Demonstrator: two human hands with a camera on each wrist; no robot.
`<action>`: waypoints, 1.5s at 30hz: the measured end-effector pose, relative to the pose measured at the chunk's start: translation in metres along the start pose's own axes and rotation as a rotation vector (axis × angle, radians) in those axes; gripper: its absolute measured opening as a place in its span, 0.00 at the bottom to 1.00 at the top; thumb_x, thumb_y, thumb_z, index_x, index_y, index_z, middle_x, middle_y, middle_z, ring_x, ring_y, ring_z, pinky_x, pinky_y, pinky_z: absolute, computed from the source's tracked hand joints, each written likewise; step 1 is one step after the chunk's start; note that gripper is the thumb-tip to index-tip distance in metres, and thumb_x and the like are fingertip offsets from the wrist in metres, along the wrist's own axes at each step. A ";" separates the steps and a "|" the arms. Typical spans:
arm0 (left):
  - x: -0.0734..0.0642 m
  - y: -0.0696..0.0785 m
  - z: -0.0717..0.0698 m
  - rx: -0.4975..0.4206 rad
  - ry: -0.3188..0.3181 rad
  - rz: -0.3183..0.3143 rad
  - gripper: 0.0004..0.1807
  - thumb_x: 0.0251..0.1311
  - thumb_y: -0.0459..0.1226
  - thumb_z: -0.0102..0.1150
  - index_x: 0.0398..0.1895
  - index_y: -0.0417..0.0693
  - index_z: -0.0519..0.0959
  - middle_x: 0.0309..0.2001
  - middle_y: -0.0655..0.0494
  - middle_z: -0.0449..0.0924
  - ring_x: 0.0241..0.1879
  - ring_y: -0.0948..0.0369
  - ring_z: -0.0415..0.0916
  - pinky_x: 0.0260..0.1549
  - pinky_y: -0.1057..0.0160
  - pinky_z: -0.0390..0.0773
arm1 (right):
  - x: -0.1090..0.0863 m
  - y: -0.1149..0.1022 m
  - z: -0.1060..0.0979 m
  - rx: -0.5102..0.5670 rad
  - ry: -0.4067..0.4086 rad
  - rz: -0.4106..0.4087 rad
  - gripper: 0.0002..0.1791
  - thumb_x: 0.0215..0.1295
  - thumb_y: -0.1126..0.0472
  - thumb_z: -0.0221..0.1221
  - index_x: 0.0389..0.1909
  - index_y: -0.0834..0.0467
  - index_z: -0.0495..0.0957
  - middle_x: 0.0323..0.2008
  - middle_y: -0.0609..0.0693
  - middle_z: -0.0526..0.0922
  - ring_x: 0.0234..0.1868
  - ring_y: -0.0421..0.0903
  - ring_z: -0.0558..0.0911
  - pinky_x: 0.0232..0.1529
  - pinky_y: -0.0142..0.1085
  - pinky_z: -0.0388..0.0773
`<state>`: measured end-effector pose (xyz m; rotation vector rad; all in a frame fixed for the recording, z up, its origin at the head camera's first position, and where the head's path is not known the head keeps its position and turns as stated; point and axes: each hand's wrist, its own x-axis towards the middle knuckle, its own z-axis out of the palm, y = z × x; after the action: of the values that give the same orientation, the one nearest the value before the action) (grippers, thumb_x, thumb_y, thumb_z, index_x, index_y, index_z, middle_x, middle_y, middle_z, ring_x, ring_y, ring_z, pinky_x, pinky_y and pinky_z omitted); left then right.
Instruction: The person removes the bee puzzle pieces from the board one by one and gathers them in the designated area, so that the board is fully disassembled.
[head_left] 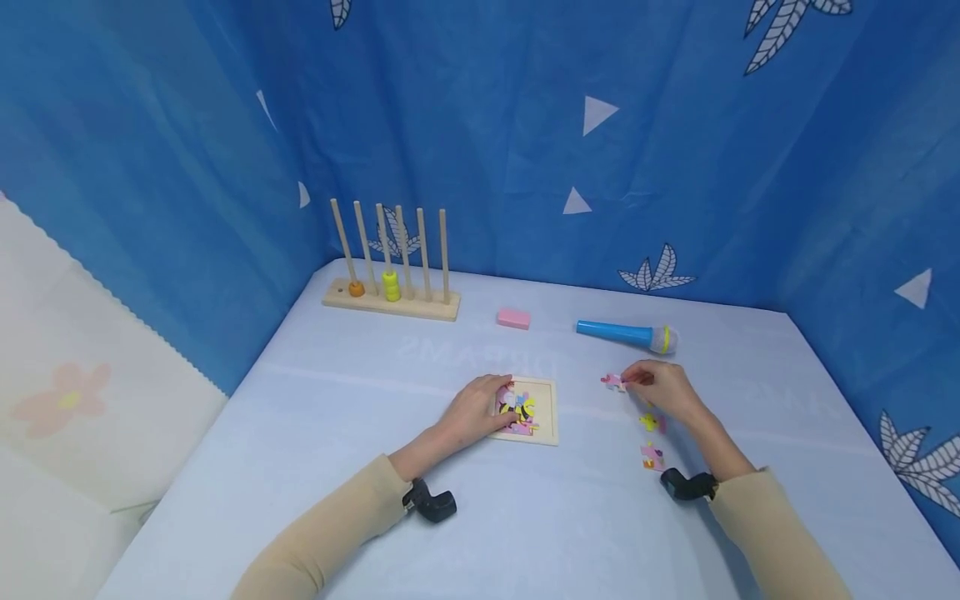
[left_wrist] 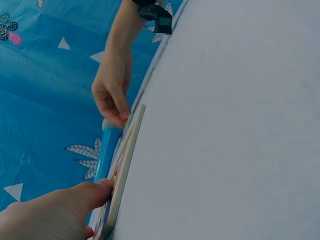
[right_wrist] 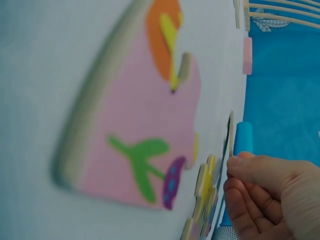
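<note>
Landmark: the wooden puzzle tray (head_left: 547, 417), flat on the white surface (head_left: 585, 533), partly filled, with a yellow-and-black figure on pink among the pieces inside; its right strip shows bare wood.

Left hand (head_left: 474, 410) at the tray's left side, thumb and fingers spread apart over it, thumb resting on the pieces, fingertips near the far edge. Right hand (head_left: 662, 390) to the right of the tray, thumb and forefinger pinching a pink puzzle piece (head_left: 612, 382); the wrist view shows that piece thin and edge-on.

Two loose pieces also right of the tray, nearer the person than the pinched one: a yellow piece (head_left: 649, 422), then a pink corner piece (right_wrist: 127, 120) with green leaves, a purple patch and an orange shape.

Beyond the tray, a pink block (head_left: 513, 319). Beyond and right, a blue microphone (head_left: 618, 332) with a yellow ring, lying on its side. Beyond and left, a bead stand (head_left: 390, 307) with six upright posts: orange on the leftmost, yellow-green on the third. Blue curtain (head_left: 487, 125) behind everything. Beige sleeves (head_left: 330, 529) on both arms; a black camera (head_left: 431, 502) at each wrist.
</note>
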<state>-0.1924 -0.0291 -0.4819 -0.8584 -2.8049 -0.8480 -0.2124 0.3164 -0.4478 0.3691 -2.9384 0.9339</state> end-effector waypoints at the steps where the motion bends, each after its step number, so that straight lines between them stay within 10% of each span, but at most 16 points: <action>1: 0.000 0.000 0.000 -0.001 -0.003 0.000 0.37 0.56 0.51 0.64 0.63 0.38 0.69 0.58 0.46 0.72 0.60 0.52 0.68 0.60 0.57 0.66 | -0.001 0.000 0.001 -0.001 -0.002 0.001 0.07 0.57 0.70 0.64 0.37 0.62 0.82 0.30 0.50 0.81 0.34 0.49 0.79 0.38 0.41 0.80; 15: 0.001 -0.001 -0.003 -0.004 0.002 0.039 0.37 0.57 0.51 0.63 0.65 0.38 0.67 0.60 0.43 0.71 0.61 0.50 0.66 0.61 0.55 0.65 | -0.001 -0.033 -0.003 0.084 0.026 -0.079 0.17 0.59 0.67 0.63 0.49 0.67 0.78 0.44 0.61 0.82 0.44 0.56 0.81 0.45 0.48 0.79; 26: -0.005 -0.003 -0.002 -0.019 -0.033 0.047 0.43 0.53 0.54 0.65 0.66 0.38 0.65 0.62 0.43 0.69 0.63 0.50 0.64 0.62 0.54 0.64 | -0.004 -0.108 0.058 0.220 -0.108 -0.214 0.18 0.58 0.64 0.65 0.49 0.64 0.79 0.44 0.55 0.82 0.44 0.50 0.81 0.47 0.45 0.79; 45: -0.009 -0.003 -0.002 -0.026 -0.042 0.029 0.43 0.53 0.54 0.65 0.66 0.38 0.64 0.62 0.44 0.68 0.63 0.50 0.63 0.62 0.54 0.64 | -0.004 -0.108 0.091 0.130 -0.082 -0.286 0.17 0.55 0.65 0.67 0.46 0.64 0.80 0.39 0.51 0.82 0.40 0.47 0.80 0.41 0.38 0.80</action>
<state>-0.1867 -0.0362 -0.4833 -0.9291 -2.8156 -0.8747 -0.1795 0.1794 -0.4615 0.8271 -2.7957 1.0917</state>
